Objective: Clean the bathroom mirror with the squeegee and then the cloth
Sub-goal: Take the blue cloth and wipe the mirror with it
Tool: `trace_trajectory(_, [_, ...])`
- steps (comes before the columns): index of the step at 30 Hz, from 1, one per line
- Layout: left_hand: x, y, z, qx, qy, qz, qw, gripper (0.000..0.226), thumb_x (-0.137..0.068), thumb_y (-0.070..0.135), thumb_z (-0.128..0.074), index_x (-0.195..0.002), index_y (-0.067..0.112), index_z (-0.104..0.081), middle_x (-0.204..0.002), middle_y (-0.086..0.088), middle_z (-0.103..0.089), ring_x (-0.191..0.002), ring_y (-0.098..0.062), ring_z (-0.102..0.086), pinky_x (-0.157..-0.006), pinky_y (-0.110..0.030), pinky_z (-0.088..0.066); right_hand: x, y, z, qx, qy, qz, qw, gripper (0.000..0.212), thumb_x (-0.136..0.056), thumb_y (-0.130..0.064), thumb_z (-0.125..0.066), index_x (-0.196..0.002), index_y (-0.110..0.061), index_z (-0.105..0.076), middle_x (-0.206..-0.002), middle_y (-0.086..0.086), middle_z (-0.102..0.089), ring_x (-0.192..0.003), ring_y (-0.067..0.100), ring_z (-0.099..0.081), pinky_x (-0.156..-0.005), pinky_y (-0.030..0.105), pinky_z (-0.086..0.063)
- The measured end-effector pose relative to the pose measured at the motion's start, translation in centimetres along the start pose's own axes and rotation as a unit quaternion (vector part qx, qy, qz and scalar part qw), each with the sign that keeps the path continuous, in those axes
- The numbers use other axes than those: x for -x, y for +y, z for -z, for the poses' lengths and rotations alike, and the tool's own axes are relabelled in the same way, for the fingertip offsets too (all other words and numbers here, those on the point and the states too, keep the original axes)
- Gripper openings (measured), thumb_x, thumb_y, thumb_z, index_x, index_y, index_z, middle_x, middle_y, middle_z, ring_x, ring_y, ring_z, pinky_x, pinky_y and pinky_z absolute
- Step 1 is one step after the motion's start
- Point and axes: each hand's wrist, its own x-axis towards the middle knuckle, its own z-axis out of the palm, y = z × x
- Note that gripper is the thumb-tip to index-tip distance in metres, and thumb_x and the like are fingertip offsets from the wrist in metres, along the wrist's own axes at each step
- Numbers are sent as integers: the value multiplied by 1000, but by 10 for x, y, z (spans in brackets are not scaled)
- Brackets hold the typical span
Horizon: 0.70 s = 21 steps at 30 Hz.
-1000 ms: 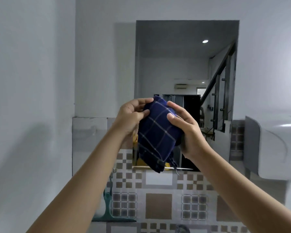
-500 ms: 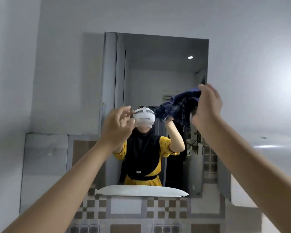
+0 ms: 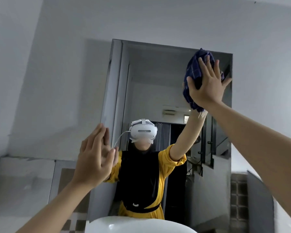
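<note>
The rectangular mirror (image 3: 158,84) hangs on the white wall ahead and reflects a person in a yellow top with a headset. A dark blue checked cloth (image 3: 194,69) is pressed flat against the mirror's upper right corner under my right hand (image 3: 207,84), whose fingers are spread over it. My left hand (image 3: 95,157) is raised by the mirror's lower left edge, fingers straight and apart, holding nothing. The squeegee is out of sight.
A white basin rim (image 3: 136,224) shows at the bottom centre. Patterned wall tiles (image 3: 65,175) run below the mirror on the left. A grey-white fixture (image 3: 259,199) juts out at the lower right. White walls surround the mirror.
My right hand carried the cloth up to the mirror's upper right corner and flattened it on the glass. My left hand let go of the cloth and opened. The view tilted upward.
</note>
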Motion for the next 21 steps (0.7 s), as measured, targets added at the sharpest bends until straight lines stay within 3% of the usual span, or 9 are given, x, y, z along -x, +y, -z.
trace_trajectory(3, [2, -19, -15, -40, -3, 10, 999, 64, -92, 43, -31, -146, 9, -22, -155, -8, -22, -143, -20, -22, -111, -51, -30, -6, -27, -11, -11, 22, -38, 999, 66, -90, -49, -44, -150, -31, -23, -161, -7, -17, -149, 22, -7, -110, 67, -10])
trace_trajectory(5, [6, -26, -24, -46, -9, 30, 998, 64, -93, 48, -21, -149, 18, -12, -157, -2, -15, -145, -16, -15, -113, -56, -24, -9, -50, -20, -20, 36, -38, 998, 66, -90, -47, -44, -150, -29, -23, -161, -6, -17, -149, 21, -8, -110, 64, -13])
trace_trajectory(16, [14, -31, -33, -44, 13, 20, 999, 65, -94, 50, -13, -148, 13, -17, -154, -1, -23, -142, -17, -23, -111, -50, -25, -28, -205, -76, -61, -1, 53, 997, 67, -89, -46, -41, -151, -26, -21, -161, -4, -16, -149, 22, -5, -111, 65, -13])
trace_trajectory(21, [14, -34, -33, -55, 11, 23, 998, 65, -94, 51, -14, -148, 15, -15, -155, 0, -21, -142, -17, -21, -111, -51, -27, -20, -220, -80, -54, -23, 147, 987, 66, -87, -45, -45, -148, -28, -29, -159, -6, -24, -148, 20, -10, -111, 60, -17])
